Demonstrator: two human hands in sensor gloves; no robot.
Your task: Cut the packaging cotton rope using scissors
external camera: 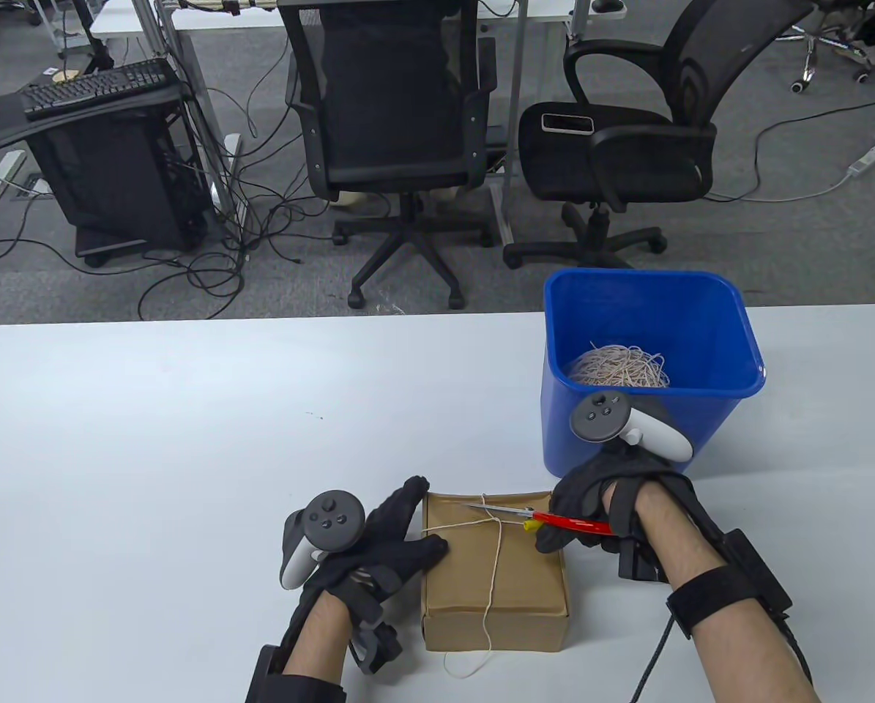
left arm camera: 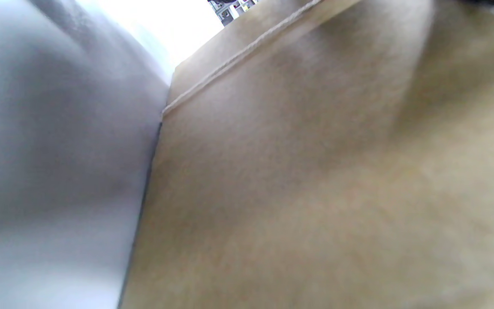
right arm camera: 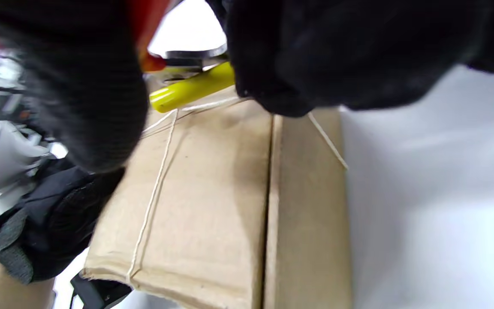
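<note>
A brown cardboard box (external camera: 514, 578) lies near the table's front edge, tied crosswise with thin cotton rope (external camera: 497, 549). My left hand (external camera: 402, 538) lies against the box's left side, its straight fingers along the edge and the thumb on the lid. My right hand (external camera: 578, 512) grips the red and yellow handles of the scissors (external camera: 547, 521) at the box's far right corner. The blades point left over the rope crossing. In the right wrist view the yellow scissor part (right arm camera: 191, 88) sits just above the rope (right arm camera: 155, 193) on the box (right arm camera: 212, 201). The left wrist view shows only the box side (left arm camera: 315, 171), a rope strand (left arm camera: 230, 60) and the table.
A blue bin (external camera: 708, 300) holding a heap of cut rope (external camera: 620, 366) stands on the table just behind my right hand. A loose rope end (external camera: 466, 663) trails off the box's front. Office chairs and cables are on the floor beyond the white table (external camera: 188, 439).
</note>
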